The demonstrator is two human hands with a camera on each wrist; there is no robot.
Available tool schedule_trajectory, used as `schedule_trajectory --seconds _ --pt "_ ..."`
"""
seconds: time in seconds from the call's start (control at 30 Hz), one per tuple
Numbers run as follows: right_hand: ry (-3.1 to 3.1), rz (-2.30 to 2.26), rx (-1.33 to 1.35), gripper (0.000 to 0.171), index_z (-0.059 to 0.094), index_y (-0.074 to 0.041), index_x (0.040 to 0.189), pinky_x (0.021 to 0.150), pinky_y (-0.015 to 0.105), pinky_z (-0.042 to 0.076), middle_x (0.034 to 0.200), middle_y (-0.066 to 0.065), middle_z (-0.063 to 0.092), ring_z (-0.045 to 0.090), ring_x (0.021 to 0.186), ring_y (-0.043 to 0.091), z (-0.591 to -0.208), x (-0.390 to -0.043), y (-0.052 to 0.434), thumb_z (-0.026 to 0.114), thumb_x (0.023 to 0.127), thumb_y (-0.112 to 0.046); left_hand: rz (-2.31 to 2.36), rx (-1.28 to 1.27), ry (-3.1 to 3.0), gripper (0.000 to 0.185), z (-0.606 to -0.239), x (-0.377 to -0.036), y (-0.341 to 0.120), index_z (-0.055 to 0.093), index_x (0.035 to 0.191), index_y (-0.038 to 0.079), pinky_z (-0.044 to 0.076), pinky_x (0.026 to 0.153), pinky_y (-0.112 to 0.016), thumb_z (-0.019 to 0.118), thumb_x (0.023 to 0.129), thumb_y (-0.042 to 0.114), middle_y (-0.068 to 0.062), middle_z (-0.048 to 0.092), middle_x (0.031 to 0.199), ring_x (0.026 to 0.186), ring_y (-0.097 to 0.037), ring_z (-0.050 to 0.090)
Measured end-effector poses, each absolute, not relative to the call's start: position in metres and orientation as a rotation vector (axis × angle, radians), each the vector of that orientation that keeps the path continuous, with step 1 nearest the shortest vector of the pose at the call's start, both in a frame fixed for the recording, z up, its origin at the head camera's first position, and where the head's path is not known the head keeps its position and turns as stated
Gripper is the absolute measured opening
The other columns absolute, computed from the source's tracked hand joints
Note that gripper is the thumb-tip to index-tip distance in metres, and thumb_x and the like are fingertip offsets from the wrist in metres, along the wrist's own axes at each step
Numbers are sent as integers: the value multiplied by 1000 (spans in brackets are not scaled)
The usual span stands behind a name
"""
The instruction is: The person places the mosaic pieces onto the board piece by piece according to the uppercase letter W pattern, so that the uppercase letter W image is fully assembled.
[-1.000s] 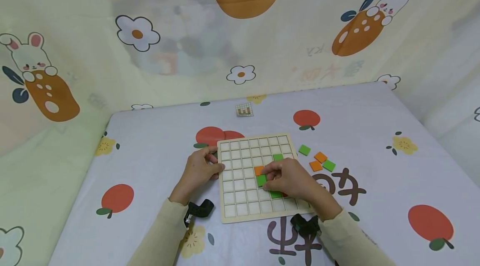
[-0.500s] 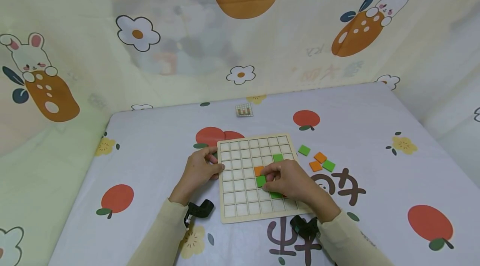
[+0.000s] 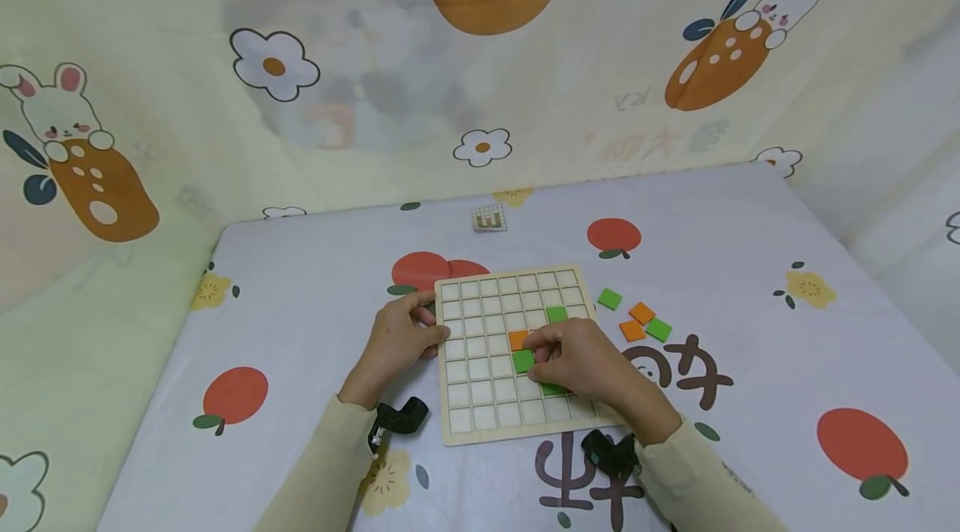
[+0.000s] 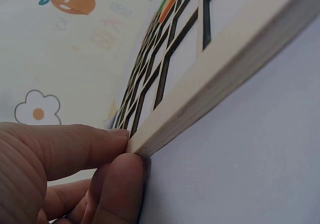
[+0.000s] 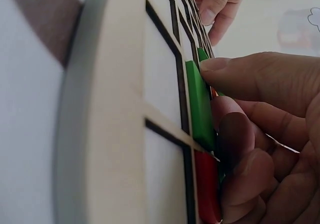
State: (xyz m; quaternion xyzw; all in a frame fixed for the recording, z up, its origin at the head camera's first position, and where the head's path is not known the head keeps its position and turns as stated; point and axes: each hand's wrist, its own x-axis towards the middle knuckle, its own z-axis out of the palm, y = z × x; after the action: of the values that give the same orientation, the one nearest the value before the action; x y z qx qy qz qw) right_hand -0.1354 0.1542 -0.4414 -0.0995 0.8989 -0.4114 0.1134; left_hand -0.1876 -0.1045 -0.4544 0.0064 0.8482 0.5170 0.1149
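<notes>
A pale wooden grid board (image 3: 472,394) lies on the tablecloth with coloured square tiles set in some cells. Its left edge is pinched between the thumb and fingers of my left hand (image 3: 397,340). My right hand (image 3: 581,358) reaches over the board from the right, thumb and index finger at the right side of a green tile (image 3: 522,362), just below an orange tile (image 3: 517,340). Another green tile (image 3: 557,314) sits higher up. In the right wrist view, a nearer green tile (image 5: 200,106) and a red tile (image 5: 206,184) lie beside my curled fingers, which hide several cells.
Right of the board lie loose tiles: a green tile (image 3: 610,298), an orange tile (image 3: 641,313), a second orange tile (image 3: 632,332) and a green one beside them. A small grid-patterned card (image 3: 489,218) lies behind the board. A printed curtain (image 3: 360,157) hangs at the back.
</notes>
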Motion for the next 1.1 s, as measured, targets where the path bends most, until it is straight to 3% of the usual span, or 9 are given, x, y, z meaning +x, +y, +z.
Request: schedule_trajectory --seconds 0.83,1.1 --pt "2673 -1195 -277 25 76 -10 96 56 23 47 71 -4 59 54 67 13 -440 -132 153 82 72 -7 1519 23 2483 60 -457 -189 -105 55 136 8 57 55 -29 78 80 7 -8 58 92 63 -16 63" --pt "2734 -1195 -291 29 75 -14 104 60 25 47 83 -5 62 53 73 14 -438 -131 160 82 76 -14 1517 21 2484 59 -457 -189 -105 55 135 8 57 55 -29 78 81 7 -8 58 92 64 -17 62"
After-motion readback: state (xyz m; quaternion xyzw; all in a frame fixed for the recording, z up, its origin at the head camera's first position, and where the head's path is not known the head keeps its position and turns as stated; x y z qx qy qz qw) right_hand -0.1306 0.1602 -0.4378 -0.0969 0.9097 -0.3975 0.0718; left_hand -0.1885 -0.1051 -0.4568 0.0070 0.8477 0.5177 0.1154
